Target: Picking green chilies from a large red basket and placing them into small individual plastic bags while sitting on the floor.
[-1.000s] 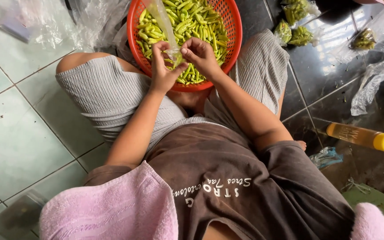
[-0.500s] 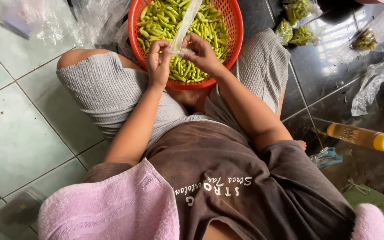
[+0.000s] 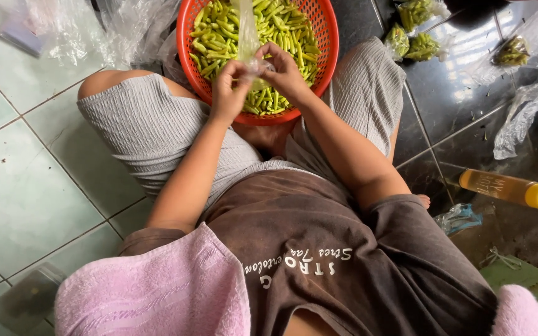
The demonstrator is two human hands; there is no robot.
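Observation:
I sit on the floor with a red plastic basket (image 3: 325,37) full of green chillies (image 3: 281,31) between my knees. My left hand (image 3: 230,87) and my right hand (image 3: 283,71) meet over the basket's near side. Both pinch a narrow clear plastic bag (image 3: 245,34) that stands up between them, its bottom end bunched at my fingertips. I cannot tell what the bag contains.
Several small filled bags of chillies (image 3: 421,28) lie on the dark tiles at the upper right, with loose clear plastic (image 3: 524,106) beside them. A yellow-capped bottle (image 3: 505,188) lies at the right. More crumpled plastic (image 3: 88,25) sits at the upper left. A pink towel (image 3: 157,292) drapes my shoulders.
The bag has swung from leaning right to standing nearly upright, and both hands have drawn closer together at its lower end.

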